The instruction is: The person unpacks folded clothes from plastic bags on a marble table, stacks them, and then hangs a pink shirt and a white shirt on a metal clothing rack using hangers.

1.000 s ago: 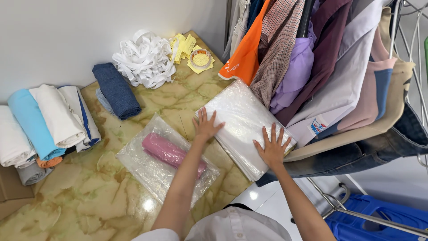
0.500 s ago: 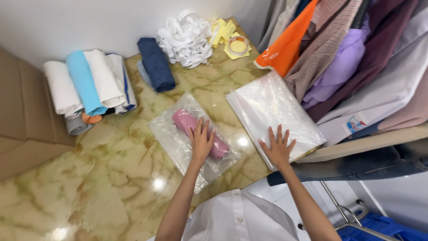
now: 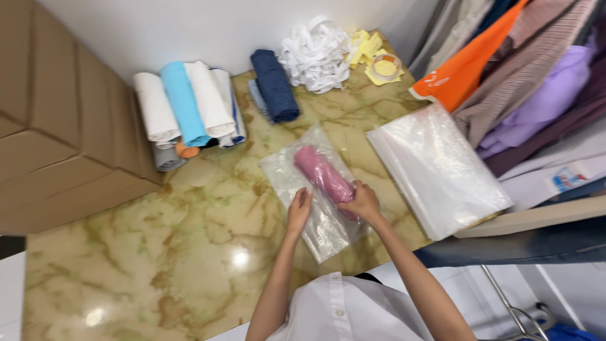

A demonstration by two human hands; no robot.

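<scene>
A pink rolled cloth (image 3: 319,172) lies inside a clear plastic bag (image 3: 315,230) on the marbled tabletop (image 3: 189,252). My left hand (image 3: 298,209) rests flat on the bag, just left of the roll. The near end of the pink roll sits through the plastic under the curled fingers of my right hand (image 3: 360,202). A stack of clear plastic bags (image 3: 435,167) lies to the right, apart from both hands.
Rolled cloths in white, light blue and grey (image 3: 183,110) and a dark blue roll (image 3: 274,85) lie at the back. White straps (image 3: 315,53) and yellow tape (image 3: 382,63) sit beyond. Cardboard boxes (image 3: 57,120) stand left; hanging garments (image 3: 524,82) right.
Both hands left the stack of clear bags and moved left onto the bag with the pink roll; my right hand now curls around the roll's near end. The view shifted left.
</scene>
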